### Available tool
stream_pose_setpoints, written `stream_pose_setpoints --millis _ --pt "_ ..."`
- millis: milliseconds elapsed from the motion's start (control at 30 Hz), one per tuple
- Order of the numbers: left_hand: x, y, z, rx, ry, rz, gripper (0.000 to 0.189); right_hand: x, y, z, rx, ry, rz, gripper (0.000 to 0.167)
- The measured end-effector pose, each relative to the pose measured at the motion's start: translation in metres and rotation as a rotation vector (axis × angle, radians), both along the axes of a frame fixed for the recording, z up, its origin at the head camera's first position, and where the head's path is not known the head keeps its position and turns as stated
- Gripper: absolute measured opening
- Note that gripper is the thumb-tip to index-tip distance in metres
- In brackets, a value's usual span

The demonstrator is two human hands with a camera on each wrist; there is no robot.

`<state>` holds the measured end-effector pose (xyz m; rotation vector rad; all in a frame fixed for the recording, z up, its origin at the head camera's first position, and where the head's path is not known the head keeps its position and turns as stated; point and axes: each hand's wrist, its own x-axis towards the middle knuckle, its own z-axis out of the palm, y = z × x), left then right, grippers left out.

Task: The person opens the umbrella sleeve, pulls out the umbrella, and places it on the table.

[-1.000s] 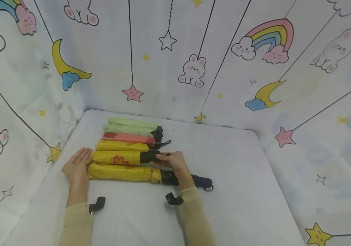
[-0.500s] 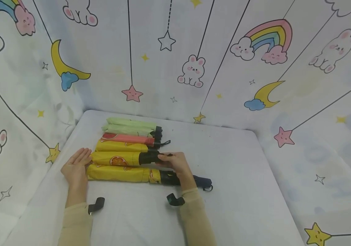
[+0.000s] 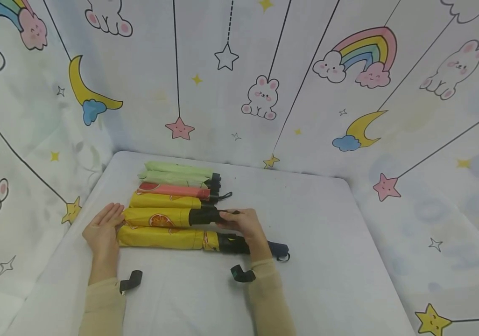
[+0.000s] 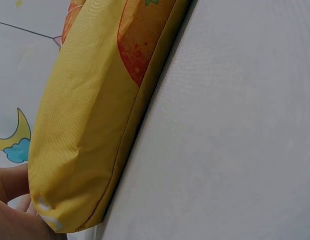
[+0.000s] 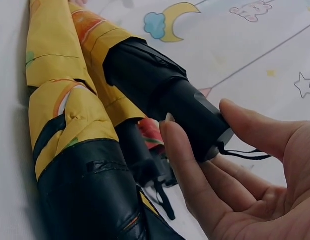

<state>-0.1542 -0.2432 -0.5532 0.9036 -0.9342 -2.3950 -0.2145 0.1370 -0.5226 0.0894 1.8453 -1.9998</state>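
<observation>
A folded yellow umbrella (image 3: pixel 155 217) with an orange-slice print lies second from the front of a row. My right hand (image 3: pixel 248 226) lightly pinches the end of its black handle (image 5: pixel 192 112) between thumb and fingers; a thin wrist strap (image 5: pixel 247 155) hangs there. My left hand (image 3: pixel 102 228), fingers straight, lies against the left ends of the yellow umbrellas. In front lies a longer yellow umbrella (image 3: pixel 159 237), its dark handle end partly behind my right wrist. In the left wrist view, fingers (image 4: pixel 14 215) show beside a yellow umbrella's rounded end (image 4: pixel 69 205).
Behind lie another yellow umbrella (image 3: pixel 165 200), a red umbrella (image 3: pixel 176 190) and pale green umbrellas (image 3: pixel 176 177), handles to the right. They rest on a white table (image 3: pixel 306 261). A cartoon-printed cloth (image 3: pixel 147 70) hangs behind and at the sides.
My right hand has slid slightly to the right along the handle towards its end. My left hand and the umbrellas stay in place, apart from a small shift of the view.
</observation>
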Motion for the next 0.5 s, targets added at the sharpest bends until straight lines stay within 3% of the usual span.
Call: stream_pose_setpoints --millis 500 --pt "0.000 0.002 0.002 0.008 0.012 0.013 0.059 0.001 0.014 0.004 -0.033 -0.010 -0.017 0.036"
